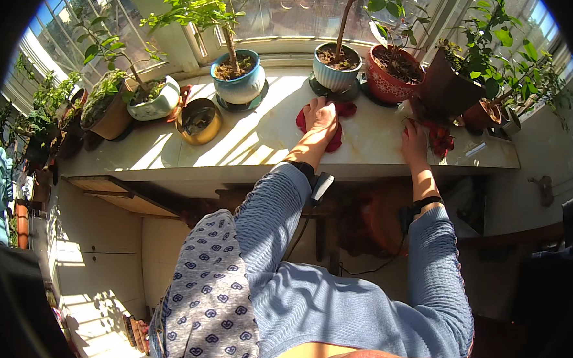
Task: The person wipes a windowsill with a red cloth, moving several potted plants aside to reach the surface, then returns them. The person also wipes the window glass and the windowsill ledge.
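My left hand (320, 116) is on a red cloth (335, 139) on the pale stone windowsill (274, 139), its fingers curled over the fabric. The cloth spreads out on both sides of the hand, just in front of a pale blue ribbed pot (336, 74) on a dark green saucer (334, 92). Further right, my right hand (414, 143) reaches onto the sill beside a crumpled red cluster (441, 141), possibly flowers. A bit of red shows at its fingertips, but its grip is hidden.
A red patterned pot (393, 80), a brown angular pot (451, 90) and a blue-white glazed pot (238, 84) line the window. Leftward stand a yellow pot (199, 126) and a pale green planter (154, 101). Below the sill, a cabinet door (120, 194) hangs open.
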Tool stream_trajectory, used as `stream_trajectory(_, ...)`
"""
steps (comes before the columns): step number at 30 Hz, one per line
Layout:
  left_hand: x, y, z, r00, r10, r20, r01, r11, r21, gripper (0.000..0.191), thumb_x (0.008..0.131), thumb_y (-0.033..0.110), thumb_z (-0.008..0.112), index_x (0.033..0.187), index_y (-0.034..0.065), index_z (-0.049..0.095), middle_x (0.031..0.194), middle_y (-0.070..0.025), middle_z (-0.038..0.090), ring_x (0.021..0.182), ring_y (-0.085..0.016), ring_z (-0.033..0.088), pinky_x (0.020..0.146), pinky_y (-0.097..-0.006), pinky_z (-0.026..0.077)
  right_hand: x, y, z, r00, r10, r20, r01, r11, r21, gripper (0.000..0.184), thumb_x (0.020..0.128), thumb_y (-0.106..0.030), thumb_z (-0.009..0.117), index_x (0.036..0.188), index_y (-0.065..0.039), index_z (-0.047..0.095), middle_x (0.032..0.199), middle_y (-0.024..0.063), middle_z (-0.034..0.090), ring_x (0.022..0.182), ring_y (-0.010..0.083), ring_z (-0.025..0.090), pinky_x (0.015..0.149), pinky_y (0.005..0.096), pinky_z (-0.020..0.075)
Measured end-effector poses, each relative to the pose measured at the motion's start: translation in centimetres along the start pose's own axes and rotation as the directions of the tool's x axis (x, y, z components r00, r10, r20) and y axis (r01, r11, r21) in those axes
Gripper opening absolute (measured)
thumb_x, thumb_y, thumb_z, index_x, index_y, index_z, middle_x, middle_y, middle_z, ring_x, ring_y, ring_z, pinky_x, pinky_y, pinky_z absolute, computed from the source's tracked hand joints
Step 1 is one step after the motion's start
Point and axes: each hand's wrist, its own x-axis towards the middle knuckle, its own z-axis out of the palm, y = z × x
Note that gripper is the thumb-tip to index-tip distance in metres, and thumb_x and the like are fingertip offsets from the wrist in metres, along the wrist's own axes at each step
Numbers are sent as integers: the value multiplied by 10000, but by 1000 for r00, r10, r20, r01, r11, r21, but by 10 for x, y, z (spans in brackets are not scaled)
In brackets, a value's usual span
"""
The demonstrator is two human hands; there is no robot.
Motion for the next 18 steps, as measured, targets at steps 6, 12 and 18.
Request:
stream_trajectory(6, -9, -26, -31, 995, -33, 89, 39, 997, -68, 400, 923, 375, 712, 1230, 118, 717, 1272, -132, 642, 1257, -357, 544, 1059, -498, 427, 19, -61, -21, 961, -229, -157, 207, 968, -145, 530, 848, -172, 775, 1340, -63, 610, 1332, 215, 578, 1148, 447, 586, 957, 539, 493)
stream_trajectory(12, -36, -60, -92, 950, 156, -270, -242, 916, -320, 500, 891, 310, 773, 1347, 148, 649, 1382, -136, 573, 1354, -366, 482, 1103, -508, 407, 7, -253, 45, 975, -224, 9, 209, 921, 329, 668, 897, -359, 756, 1474, -98, 542, 1469, 312, 501, 1249, 490, 554, 1085, 528, 456)
stream_trajectory(18, -93, -181, -179, 906, 128, -403, -183, 978, -101, 428, 821, 156, 820, 1222, 88, 689, 1356, -137, 568, 1311, -371, 513, 1091, -508, 423, 40, -330, 90, 972, -227, 56, 199, 931, 304, 473, 858, -127, 720, 1315, -94, 603, 1331, 272, 580, 1144, 461, 600, 1017, 506, 511)
